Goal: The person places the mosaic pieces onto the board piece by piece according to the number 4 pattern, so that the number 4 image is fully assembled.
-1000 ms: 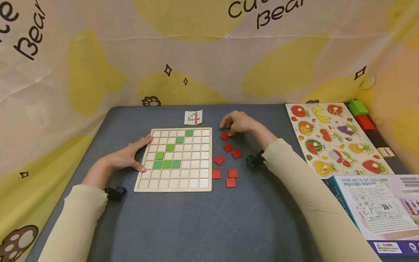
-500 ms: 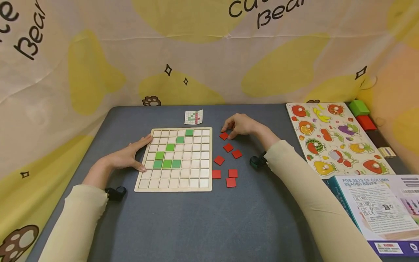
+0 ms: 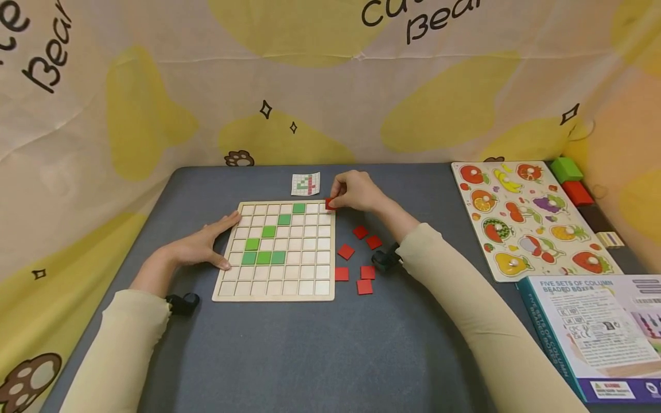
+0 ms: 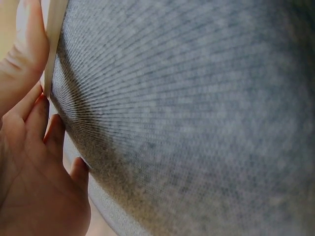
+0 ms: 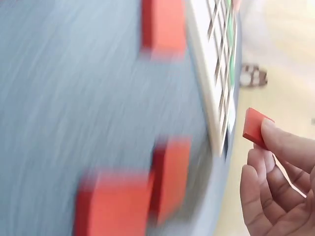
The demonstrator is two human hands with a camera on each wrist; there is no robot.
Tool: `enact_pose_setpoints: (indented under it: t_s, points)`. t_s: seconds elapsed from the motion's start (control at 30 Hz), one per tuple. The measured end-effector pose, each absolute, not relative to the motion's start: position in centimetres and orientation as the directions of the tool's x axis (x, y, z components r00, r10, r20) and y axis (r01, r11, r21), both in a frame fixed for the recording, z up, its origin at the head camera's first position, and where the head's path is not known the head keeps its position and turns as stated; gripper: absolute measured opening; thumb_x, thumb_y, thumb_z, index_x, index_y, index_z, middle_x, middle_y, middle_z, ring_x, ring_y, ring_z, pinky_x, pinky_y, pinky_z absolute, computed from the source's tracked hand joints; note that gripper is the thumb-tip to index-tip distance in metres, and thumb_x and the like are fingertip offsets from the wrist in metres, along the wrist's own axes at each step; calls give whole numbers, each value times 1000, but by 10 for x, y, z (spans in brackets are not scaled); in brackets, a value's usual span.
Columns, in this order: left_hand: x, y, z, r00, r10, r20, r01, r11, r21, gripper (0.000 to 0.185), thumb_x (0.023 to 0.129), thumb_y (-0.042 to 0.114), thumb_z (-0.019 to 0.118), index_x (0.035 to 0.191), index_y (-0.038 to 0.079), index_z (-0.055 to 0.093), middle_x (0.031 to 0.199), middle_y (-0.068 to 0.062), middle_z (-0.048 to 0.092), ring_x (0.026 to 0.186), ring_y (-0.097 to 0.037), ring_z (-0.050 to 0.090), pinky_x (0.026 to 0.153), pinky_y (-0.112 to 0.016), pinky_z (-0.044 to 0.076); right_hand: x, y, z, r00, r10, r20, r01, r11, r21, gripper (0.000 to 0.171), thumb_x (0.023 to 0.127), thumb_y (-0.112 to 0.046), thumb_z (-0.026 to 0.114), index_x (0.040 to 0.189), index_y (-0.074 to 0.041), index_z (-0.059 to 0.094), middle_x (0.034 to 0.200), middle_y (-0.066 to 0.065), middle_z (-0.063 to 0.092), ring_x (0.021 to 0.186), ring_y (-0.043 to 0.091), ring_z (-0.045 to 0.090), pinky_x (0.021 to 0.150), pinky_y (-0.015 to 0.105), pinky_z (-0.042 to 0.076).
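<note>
A pale wooden grid board [image 3: 273, 289] lies flat on the dark table, with several green tiles [image 3: 268, 232] set in its squares. My left hand [image 3: 193, 248] rests along the board's left edge, thumb and fingers spread; the left wrist view shows the thumb against the wooden rim. Between thumb and fingers my right hand [image 3: 357, 189] pinches a red square tile [image 5: 255, 127] above the board's far right corner. Several more red tiles [image 3: 346, 252] lie loose to the right of the board, blurred in the right wrist view.
Behind the board lies a small printed pattern card [image 3: 306, 184]. A fruit puzzle board [image 3: 532, 221] stands at the right, with green and red blocks [image 3: 576, 193] beyond it. Nearer on the right is a printed box [image 3: 599, 332]. A patterned cloth [image 3: 330, 86] hangs behind the table.
My right hand has taken the farthest red tile off the table and carried it left to the board's far right corner. My left hand has stayed in place.
</note>
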State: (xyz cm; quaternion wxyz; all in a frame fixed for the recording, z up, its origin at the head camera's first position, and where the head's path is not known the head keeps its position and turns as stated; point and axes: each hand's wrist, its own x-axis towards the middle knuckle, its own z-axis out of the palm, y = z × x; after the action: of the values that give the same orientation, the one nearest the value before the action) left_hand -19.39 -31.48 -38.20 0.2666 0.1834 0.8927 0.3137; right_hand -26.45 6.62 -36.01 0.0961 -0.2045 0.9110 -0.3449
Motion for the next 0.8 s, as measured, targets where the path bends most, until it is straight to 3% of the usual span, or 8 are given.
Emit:
enact_pose_setpoints:
  t_s: [0.2, 0.47, 0.8]
  points:
    - [-195, -315, -383, -790, 499, -357, 165, 733, 660, 123, 69, 22, 87, 160, 9, 5, 167, -18, -10, 153, -45, -14, 117, -70, -15, -258, 25, -364, -880, -472, -44, -316, 652, -689, 6, 87, -13, 74, 92, -10, 75, 91, 7, 77, 81, 18, 67, 76, 27, 51]
    - [-196, -316, -384, -791, 502, -351, 169, 730, 662, 123, 69, 22, 87, 160, 8, 5, 168, -17, -9, 153, -44, -14, 116, -70, -16, -250, -4, -369, -873, -487, -43, -341, 669, -660, 8, 89, -10, 71, 94, -8, 77, 96, 8, 77, 95, 24, 68, 92, 37, 55]
    - [-195, -316, -383, -792, 496, -355, 161, 732, 662, 123, 70, 21, 87, 160, 9, 5, 168, -17, -9, 153, -44, -14, 117, -70, -15, -250, -7, -370, -855, -516, -46, -392, 702, -595, 11, 87, -7, 72, 95, -10, 80, 101, 5, 77, 100, 25, 69, 90, 37, 56]
